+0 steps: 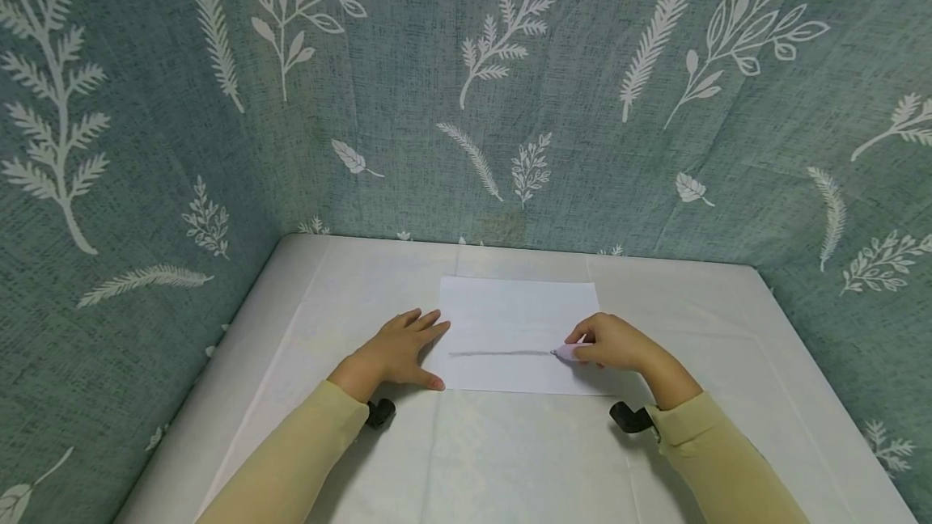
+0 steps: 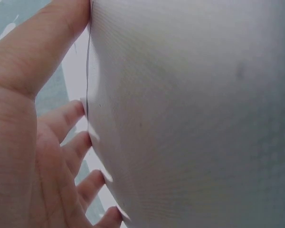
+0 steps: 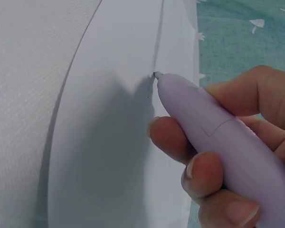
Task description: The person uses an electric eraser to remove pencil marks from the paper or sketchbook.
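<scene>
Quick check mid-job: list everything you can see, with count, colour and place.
Paper: one, white, on the table
Drawn line: one, grey, across the paper, ending at the pen's tip
Pen: one, pale lilac, in the right hand
Table: one, white-topped, under the paper
Leaf-patterned cloth: panel count unclear, blue-green and white, around the table
Wrist pieces: two, black, by the cuffs
Sleeves: two, yellowish, on the forearms
Left hand: one, bare, at the paper's left edge
Right hand: one, bare, gripping the pen
</scene>
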A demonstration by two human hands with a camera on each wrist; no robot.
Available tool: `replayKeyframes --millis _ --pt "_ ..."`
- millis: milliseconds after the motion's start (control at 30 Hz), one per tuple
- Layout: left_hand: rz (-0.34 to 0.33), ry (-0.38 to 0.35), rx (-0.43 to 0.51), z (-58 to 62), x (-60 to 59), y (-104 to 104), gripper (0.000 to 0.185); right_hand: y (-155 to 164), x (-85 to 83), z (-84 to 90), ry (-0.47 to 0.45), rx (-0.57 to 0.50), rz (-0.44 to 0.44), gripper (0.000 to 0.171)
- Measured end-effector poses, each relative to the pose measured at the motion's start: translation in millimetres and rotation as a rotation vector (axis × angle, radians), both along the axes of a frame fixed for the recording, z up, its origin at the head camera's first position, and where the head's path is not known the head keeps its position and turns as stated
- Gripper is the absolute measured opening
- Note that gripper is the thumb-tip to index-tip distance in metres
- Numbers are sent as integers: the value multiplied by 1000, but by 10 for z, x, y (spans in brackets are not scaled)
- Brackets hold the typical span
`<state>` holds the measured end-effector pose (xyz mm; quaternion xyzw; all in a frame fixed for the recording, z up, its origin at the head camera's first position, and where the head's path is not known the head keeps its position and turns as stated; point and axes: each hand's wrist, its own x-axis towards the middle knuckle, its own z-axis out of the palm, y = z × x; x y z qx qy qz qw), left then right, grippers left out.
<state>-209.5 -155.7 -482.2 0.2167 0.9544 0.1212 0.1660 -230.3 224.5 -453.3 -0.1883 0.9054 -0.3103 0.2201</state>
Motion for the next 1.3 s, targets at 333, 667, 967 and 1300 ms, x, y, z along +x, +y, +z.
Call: replayKeyframes --millis 333,667,967,1300 --pt "5 3 -3 -1 -12 21 105 32 -43 -1 -2 -8 37 20" --pt "2 4 -16 -4 -38 46 106 50 -102 -2 -26 -36 54 19" --pt "1 10 -23 -9 -41 40 107 21 -106 -2 -17 -34 35 19" --pt "-12 16 -23 -45 -46 -3 106 -30 -34 -9 -8 -24 10 19"
